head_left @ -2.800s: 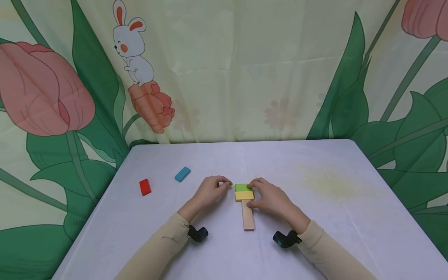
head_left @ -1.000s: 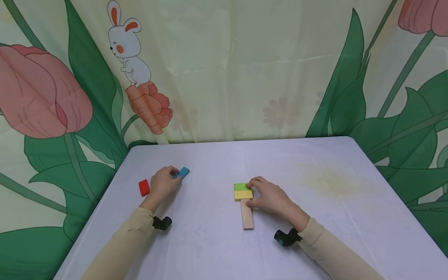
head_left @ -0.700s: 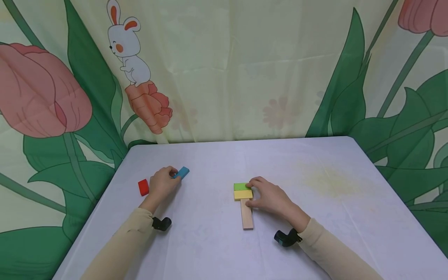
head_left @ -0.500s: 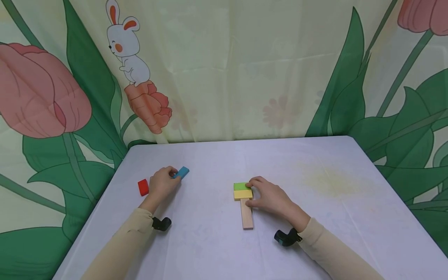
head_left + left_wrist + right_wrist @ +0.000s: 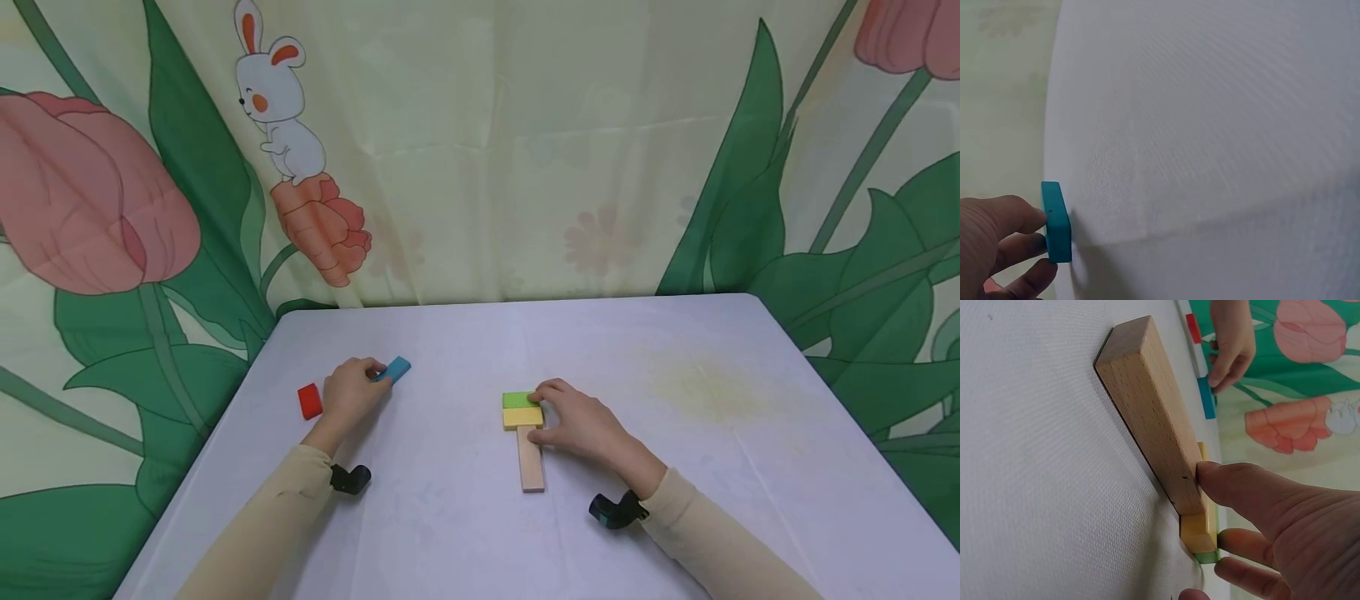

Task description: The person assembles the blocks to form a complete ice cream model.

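Observation:
My left hand [image 5: 352, 393] pinches a blue wooden block [image 5: 395, 368] between thumb and fingers at the left of the table. In the left wrist view the blue block [image 5: 1057, 222] stands on edge in the fingers; whether it touches the cloth I cannot tell. A red block [image 5: 310, 402] lies just left of that hand. My right hand [image 5: 581, 423] rests at a flat T-shaped layout of blocks. Its thumb touches the long plain wood block [image 5: 1147, 419], and its fingertips touch the green block [image 5: 517, 400]. Between these lies a yellow block [image 5: 521, 418], touching both.
A white cloth covers the table [image 5: 450, 517], with a yellowish stain at right. Behind its far edge hangs a curtain [image 5: 480, 167] printed with tulips and a rabbit. Small black cameras [image 5: 350, 479] are strapped to both wrists.
My left hand has left the T-shaped layout, moved left and taken hold of the blue block. Over the last second it stays nearly still. My right hand has kept its place.

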`<state>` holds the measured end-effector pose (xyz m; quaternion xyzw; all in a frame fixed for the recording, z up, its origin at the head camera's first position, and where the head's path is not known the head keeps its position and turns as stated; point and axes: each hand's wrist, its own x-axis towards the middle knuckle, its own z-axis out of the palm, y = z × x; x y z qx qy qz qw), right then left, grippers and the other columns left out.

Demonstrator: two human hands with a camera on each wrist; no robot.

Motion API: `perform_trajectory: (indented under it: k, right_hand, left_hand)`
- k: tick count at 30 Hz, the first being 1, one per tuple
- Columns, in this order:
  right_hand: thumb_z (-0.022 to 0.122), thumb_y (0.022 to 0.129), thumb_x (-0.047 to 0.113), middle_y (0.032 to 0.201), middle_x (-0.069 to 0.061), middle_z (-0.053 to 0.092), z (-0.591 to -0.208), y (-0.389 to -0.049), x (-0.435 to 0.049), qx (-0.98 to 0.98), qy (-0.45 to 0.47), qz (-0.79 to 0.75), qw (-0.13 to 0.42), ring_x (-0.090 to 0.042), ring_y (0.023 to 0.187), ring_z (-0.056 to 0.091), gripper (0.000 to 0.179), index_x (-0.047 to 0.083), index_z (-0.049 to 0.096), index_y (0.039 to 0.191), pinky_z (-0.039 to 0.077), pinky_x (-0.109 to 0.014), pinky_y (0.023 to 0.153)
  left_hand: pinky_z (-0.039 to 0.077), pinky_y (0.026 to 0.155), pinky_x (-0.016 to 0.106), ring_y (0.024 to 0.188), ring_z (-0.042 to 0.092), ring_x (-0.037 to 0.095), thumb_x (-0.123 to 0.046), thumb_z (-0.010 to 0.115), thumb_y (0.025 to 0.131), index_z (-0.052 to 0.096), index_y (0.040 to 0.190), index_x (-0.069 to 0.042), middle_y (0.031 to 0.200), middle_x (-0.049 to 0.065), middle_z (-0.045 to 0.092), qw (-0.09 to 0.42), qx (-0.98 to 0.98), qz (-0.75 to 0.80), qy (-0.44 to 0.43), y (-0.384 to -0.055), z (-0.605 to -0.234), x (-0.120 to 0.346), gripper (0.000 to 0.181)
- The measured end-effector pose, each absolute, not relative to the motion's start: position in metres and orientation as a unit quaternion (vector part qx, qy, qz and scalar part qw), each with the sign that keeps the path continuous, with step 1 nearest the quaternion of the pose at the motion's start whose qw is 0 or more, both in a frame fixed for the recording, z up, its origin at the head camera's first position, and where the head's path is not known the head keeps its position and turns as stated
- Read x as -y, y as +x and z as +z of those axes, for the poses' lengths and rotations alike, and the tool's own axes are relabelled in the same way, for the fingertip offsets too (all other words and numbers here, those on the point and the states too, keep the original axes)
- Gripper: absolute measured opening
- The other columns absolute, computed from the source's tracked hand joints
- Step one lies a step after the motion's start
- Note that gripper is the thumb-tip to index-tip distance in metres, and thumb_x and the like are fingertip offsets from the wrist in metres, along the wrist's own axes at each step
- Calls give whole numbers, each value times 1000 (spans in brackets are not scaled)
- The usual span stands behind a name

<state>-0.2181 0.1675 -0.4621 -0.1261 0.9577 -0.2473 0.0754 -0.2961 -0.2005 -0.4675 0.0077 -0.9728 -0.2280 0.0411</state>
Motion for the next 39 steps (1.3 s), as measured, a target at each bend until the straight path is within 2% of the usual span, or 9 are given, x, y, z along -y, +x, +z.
perform_trajectory:
  k: [8,13,21,39]
  right_hand:
    - [82,87,37,150,-6,53,-463,-216,-167,-958,-122,-249,78,-31,135,56,57,14,65,136,49,-55,102]
    - [82,87,36,150,-7,53,-463,-216,-165,-957,-122,-249,80,-31,135,56,57,14,65,136,49,-56,102]
    - [83,86,36,149,-5,54,-464,-217,-164,-958,-122,-247,78,-30,135,56,57,14,65,136,49,-56,102]
    - [82,87,37,151,-6,53,-465,-217,-166,-958,-118,-249,77,-30,136,55,57,15,65,137,50,-54,103]
  left_hand:
    - [42,90,50,109,64,34,-26,70,94,77,118,-5,115,15,71,30,971,-237,-4,-297,-469,189,32]
    - [41,88,49,110,65,33,-26,72,93,78,117,-6,114,13,74,24,973,-230,-5,-300,-468,183,32]
    - [41,89,47,109,66,31,-26,73,90,79,117,-10,112,10,77,14,973,-230,-16,-306,-468,174,32]
    - [44,88,44,101,65,26,-26,74,90,80,117,-14,105,7,72,17,972,-229,-39,-309,-469,143,30]
